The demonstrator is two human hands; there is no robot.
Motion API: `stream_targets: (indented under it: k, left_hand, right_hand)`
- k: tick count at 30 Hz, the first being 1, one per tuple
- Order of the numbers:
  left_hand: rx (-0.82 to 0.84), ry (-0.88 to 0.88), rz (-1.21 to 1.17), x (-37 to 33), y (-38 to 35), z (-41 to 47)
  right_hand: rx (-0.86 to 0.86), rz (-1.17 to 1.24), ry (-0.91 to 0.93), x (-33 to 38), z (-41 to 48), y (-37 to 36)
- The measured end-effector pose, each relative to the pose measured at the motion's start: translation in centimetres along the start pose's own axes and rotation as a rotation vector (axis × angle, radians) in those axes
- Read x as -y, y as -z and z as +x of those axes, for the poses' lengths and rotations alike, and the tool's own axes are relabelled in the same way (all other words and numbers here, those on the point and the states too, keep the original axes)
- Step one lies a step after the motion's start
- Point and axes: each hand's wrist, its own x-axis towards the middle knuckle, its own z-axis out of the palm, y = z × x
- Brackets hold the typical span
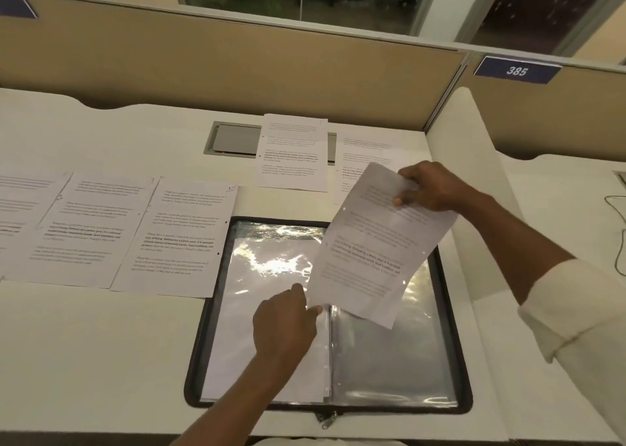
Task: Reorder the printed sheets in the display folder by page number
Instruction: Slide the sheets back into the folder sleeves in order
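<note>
An open display folder (450,310) with a black zip edge and shiny clear sleeves lies on the desk in front of me. My right hand (423,188) grips the top edge of a printed sheet (376,245) and holds it tilted above the folder's right half. My left hand (288,320) is over the folder's middle and pinches that sheet's bottom left corner, its palm above the left sleeve (257,276). Three printed sheets lie in a row to the left, the nearest one marked 10 (179,235). Two more sheets lie beyond the folder, one (293,152) centred and another (366,154) partly hidden behind the held sheet.
A grey cable hatch (233,138) is set in the desk behind the sheets. A tan partition (237,59) closes the back, and a white divider (474,161) stands on the right. A sign reading 385 (516,71) hangs there. A cable (618,235) lies on the neighbouring desk.
</note>
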Motion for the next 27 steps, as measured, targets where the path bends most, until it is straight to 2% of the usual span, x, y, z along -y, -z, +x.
stream_targets:
  k: [2, 6, 11, 14, 17, 24, 27]
  left_hand:
    - [-0.019, -0.05, 0.075, -1.4, -1.2, -0.8]
    - [0.071, -0.098, 0.174, -5.9, -4.5, -1.7]
    - [-0.051, -0.156, 0.154, -12.5, -9.4, -0.9]
    - [-0.052, -0.042, 0.119, -16.4, -11.4, 0.9]
    - [0.019, 0.093, 0.093, -19.7, -13.6, 2.8]
    - [0.118, 0.284, 0.18, -24.1, -14.6, 6.1]
    - [0.055, 0.311, 0.153, -24.5, -14.8, 6.0]
  right_hand:
    - [-0.021, -0.035, 0.029, -1.1, 1.3, 1.1]
    - [-0.042, -0.059, 0.047, -4.1, 4.4, 2.3]
    - [-0.031, -0.013, 0.038, -7.6, 7.9, 3.3]
    - [0.001, -0.026, 0.067, -9.1, 9.8, 4.3]
    - [0.024, -0.069, 0.125, -10.0, 11.4, 5.3]
    - [0.011, -0.089, 0.191, -11.6, 15.6, 8.3]
    - [0.005, -0.079, 0.191, -12.6, 17.2, 9.4]
